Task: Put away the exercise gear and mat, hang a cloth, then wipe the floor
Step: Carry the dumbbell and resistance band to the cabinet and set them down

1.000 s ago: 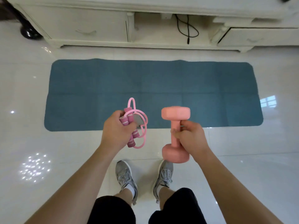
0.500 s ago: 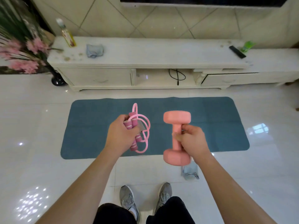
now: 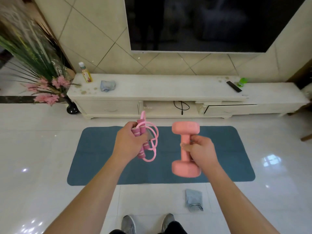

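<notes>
The left hand point(image 3: 130, 142) holds a bunched rope point(image 3: 141, 152), its fingers curled round both handles, with loose loops of cord hanging out to the side. The right hand point(image 3: 200, 151) holds a dumbbell point(image 3: 185, 130) upright, fingers wrapped round the bar. Both are held in the air above the mat point(image 3: 94, 157).

Risks, as I judge them:
- The grip on the dumbbell looks light, more fingertips than palm. If it slips, it drops toward the mat or the hard floor point(image 3: 42, 149) near the feet.
- A hanging rope loop could catch on the dumbbell or slide free of the hand.
- A cloth point(image 3: 193, 200) lies crumpled on the glossy floor just ahead of the shoes point(image 3: 129, 223). Stepping on it could cause a slide.
- The mat's near edge could trip a forward step.

Counts:
- Dumbbell: one.
- Rope: one, with two handles.
- Mat: one, flat and unrolled.
- Cloths: two, one on the floor and a second cloth point(image 3: 107, 85) on the surface point(image 3: 160, 88).
- On the surface as well: one bottle point(image 3: 86, 73), one remote point(image 3: 233, 86) and one small green item point(image 3: 242, 81) that I cannot identify.
</notes>
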Motion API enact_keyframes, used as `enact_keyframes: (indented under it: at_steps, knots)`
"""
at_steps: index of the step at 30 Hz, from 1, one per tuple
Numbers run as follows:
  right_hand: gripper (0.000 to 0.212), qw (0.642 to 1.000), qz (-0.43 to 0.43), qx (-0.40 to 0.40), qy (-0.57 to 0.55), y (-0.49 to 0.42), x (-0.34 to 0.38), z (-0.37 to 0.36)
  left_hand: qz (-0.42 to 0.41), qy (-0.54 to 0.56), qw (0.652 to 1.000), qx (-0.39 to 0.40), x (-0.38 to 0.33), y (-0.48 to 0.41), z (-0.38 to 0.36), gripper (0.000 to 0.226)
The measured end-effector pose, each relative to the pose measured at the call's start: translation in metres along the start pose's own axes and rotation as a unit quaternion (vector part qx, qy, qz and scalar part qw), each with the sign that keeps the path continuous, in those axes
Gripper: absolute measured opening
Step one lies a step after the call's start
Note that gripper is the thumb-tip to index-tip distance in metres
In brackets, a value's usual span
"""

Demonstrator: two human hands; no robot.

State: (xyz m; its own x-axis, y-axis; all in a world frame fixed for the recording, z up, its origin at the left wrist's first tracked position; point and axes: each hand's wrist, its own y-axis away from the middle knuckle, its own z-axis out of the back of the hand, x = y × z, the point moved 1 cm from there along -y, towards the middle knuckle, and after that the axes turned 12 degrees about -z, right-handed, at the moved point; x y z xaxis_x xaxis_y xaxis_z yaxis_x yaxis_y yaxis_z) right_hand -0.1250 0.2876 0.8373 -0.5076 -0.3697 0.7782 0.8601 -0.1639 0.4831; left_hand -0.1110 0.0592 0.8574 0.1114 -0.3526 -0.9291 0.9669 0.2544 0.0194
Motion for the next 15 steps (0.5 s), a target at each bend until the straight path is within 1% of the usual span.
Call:
enact_keyframes:
  at_steps: [6, 9, 15]
  knots:
    - [0.007, 1.0, 0.018, -0.007, 0.002, 0.004, 0.023, 0.027, -0.009, 0.023, 1.0, -0.007, -0.036, 0.001, -0.005, 0.02]
    - [0.01, 1.0, 0.023, -0.009, -0.004, 0.006, 0.03, 0.037, -0.016, 0.033, 0.999, -0.01, -0.045, -0.002, -0.007, 0.02]
    - [0.007, 0.999, 0.013, -0.045, -0.023, 0.016, 0.036, 0.049, -0.047, 0.05, 0.997, 0.025, -0.057, -0.015, -0.01, 0.019]
